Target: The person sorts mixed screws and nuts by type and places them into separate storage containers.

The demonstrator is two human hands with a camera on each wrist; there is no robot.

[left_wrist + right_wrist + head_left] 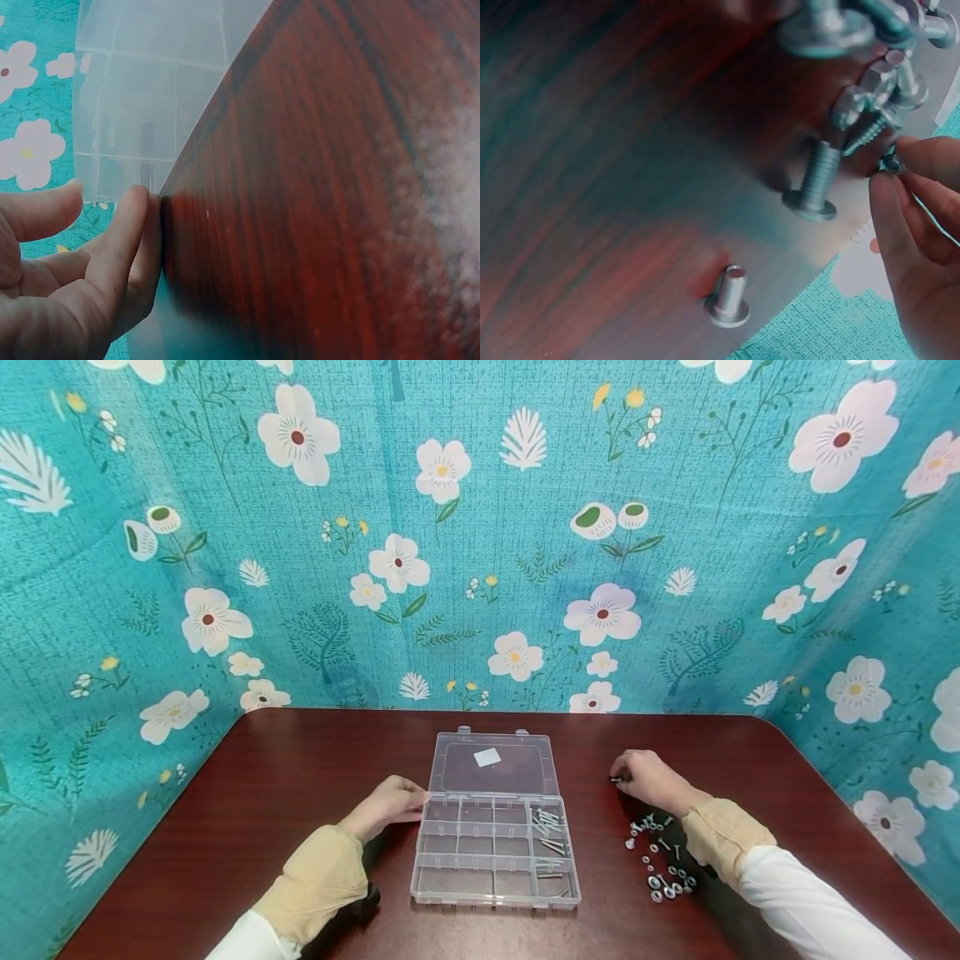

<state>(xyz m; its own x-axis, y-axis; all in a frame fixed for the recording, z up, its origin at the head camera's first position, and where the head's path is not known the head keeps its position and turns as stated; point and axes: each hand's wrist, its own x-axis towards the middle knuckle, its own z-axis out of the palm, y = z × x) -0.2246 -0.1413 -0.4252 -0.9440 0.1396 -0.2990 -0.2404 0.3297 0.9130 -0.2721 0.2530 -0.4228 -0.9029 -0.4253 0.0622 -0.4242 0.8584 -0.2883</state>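
Note:
A clear plastic compartment box (476,893) lies on the table with its lid (517,768) folded back. My left hand (392,800) touches the box's left side near the hinge, its fingertips against the wall in the left wrist view. Out to the right of the box, my right hand (651,777) pinches a small metal screw (891,163) between thumb and finger; most of it is hidden. The compartments along the box's right side contain several screws (551,845). Nearer my right forearm lies a loose pile of bolts, nuts and washers (656,847).
The dark red wooden table (300,777) reaches back to a teal flowered cloth (480,527) hanging behind and at both sides. On the lid is a small white label (487,757). Apart from the other pieces, a short bolt (731,298) stands on its flat head in the right wrist view.

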